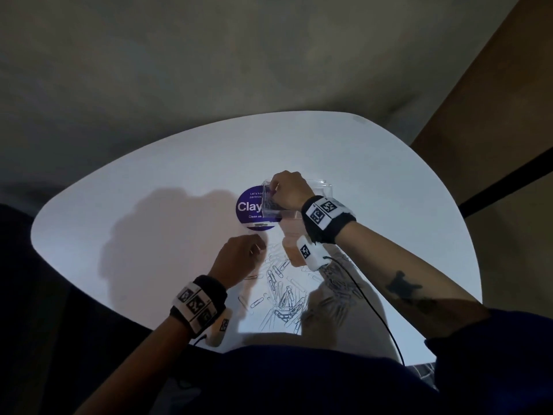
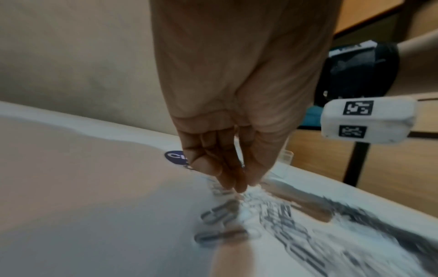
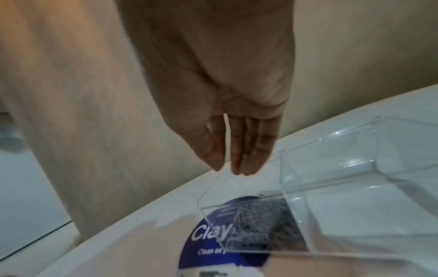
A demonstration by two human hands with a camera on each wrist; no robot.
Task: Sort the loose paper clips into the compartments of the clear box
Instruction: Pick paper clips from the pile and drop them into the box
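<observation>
A pile of silver paper clips lies loose on the white table near its front edge; it is blurred in the left wrist view. My left hand is at the pile's far left end, fingertips and thumb bunched on a clip against the table. The clear box stands further back. Its left compartment holds a heap of clips. My right hand hangs over that compartment with straight fingers pointing down; no clip is plainly visible in it.
A round purple sticker reading "Clay" lies under the box's left end. A black cable runs from my right wrist camera across the pile to the table's front edge. A wooden panel stands at the right.
</observation>
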